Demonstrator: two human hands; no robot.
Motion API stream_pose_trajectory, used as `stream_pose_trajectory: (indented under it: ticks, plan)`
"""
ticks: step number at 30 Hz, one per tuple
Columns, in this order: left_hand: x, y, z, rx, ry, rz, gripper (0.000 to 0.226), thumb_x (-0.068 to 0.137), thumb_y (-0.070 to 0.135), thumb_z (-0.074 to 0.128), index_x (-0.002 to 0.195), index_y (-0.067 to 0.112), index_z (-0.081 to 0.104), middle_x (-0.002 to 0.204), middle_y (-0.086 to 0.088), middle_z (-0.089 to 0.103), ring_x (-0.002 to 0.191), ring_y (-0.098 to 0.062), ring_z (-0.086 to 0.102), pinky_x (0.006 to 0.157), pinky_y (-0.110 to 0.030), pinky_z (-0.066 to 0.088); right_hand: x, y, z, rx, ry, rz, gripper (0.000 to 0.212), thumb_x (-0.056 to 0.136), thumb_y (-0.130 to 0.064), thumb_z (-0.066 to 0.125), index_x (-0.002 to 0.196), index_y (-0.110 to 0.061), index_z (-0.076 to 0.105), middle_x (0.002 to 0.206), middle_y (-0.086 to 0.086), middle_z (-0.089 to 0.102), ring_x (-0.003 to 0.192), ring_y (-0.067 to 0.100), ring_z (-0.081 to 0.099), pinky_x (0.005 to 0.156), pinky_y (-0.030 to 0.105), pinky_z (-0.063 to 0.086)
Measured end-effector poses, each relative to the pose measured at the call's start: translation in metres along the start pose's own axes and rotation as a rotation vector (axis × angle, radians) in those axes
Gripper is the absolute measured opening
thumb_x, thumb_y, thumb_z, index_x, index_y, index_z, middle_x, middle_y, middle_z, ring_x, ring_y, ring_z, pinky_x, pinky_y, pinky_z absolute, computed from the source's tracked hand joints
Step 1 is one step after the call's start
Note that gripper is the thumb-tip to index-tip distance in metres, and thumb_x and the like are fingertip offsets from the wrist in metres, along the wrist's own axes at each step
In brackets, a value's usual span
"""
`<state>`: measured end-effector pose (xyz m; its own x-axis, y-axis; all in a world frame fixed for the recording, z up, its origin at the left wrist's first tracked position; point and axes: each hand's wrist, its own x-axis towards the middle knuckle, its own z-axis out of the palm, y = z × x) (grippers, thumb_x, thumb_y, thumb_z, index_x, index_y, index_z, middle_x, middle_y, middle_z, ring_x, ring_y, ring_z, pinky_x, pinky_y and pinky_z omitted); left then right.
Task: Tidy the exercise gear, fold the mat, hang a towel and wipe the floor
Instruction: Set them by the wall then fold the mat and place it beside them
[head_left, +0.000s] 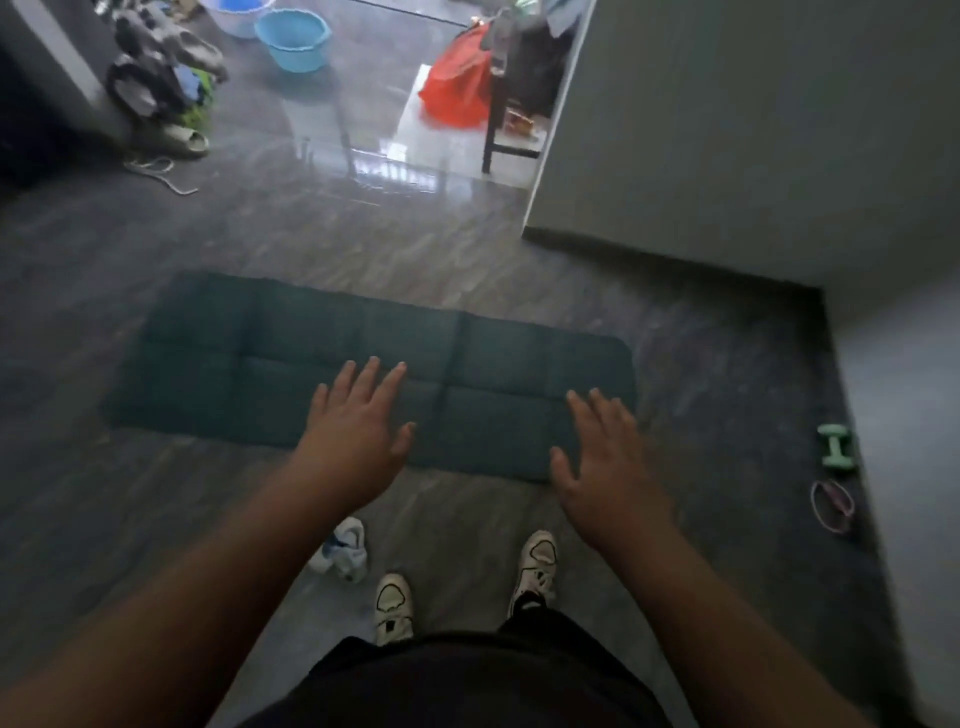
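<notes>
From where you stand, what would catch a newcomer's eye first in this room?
First, the two open hands, left hand and right hand, stretched out above a dark green mat lying flat on the grey floor. Then the bright spots: a red bag near a chair at the top, a blue basin top left, and a small green dumbbell by the right wall.

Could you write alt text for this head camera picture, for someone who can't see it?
A standing person reaches both open hands, left and right, toward a dark green mat lying flat on the floor. A green dumbbell and a band lie by the right wall; a crumpled white cloth lies near the shoes.
</notes>
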<state>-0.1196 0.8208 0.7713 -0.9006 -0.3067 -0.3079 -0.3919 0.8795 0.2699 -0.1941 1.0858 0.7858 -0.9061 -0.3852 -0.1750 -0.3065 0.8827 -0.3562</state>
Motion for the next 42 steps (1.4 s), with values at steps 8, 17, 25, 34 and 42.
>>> stream_pose_trajectory:
  ticks: [8,17,25,34,42]
  plan:
    - [0.069,0.107,0.029,0.017,-0.041,0.111,0.072,0.097,0.047,0.044,0.157,0.031,0.007,0.166,-0.003,0.005,0.153,-0.025,-0.001,0.122,-0.048,0.005,0.027,0.107,-0.012,0.034,0.011,0.138,0.066,0.097,-0.044,0.044,0.155,-0.022,0.025,0.163,0.006,0.021,0.151,0.025,0.011,0.121,0.041,0.014]
    - [0.169,0.175,0.110,0.027,-0.083,0.021,0.073,0.096,0.046,0.045,0.157,0.030,0.008,0.166,-0.004,0.005,0.152,-0.024,0.001,0.123,-0.047,0.006,0.134,0.231,0.016,0.061,-0.139,0.080,0.066,0.097,-0.039,0.047,0.156,-0.021,0.024,0.164,0.006,0.018,0.151,0.025,0.008,0.123,0.042,0.013]
    - [0.288,0.153,0.323,-0.031,-0.124,0.097,0.078,0.094,0.033,0.050,0.157,0.028,0.005,0.166,-0.006,0.002,0.152,-0.024,-0.003,0.123,-0.044,0.004,0.227,0.314,0.216,0.143,-0.096,0.165,0.068,0.092,-0.037,0.043,0.155,-0.018,0.027,0.163,0.009,0.020,0.150,0.029,0.013,0.123,0.043,0.013]
    - [0.418,0.042,0.656,0.100,-0.287,0.245,0.087,0.091,0.033,0.050,0.157,0.022,-0.004,0.165,-0.011,-0.006,0.152,-0.029,-0.009,0.123,-0.046,0.007,0.298,0.446,0.555,-0.032,-0.324,0.044,0.078,0.090,-0.043,0.041,0.158,-0.019,0.013,0.166,0.007,0.009,0.151,0.029,0.009,0.122,0.046,0.017]
    - [0.473,-0.018,0.804,0.266,-0.456,0.412,0.097,0.092,0.053,0.051,0.155,0.023,-0.016,0.165,-0.007,-0.016,0.151,-0.026,-0.016,0.123,-0.045,-0.001,0.330,0.532,0.710,-0.286,-0.525,-0.312,0.093,0.088,-0.049,0.061,0.158,-0.018,0.008,0.166,0.007,0.007,0.153,0.027,0.006,0.123,0.045,0.016]
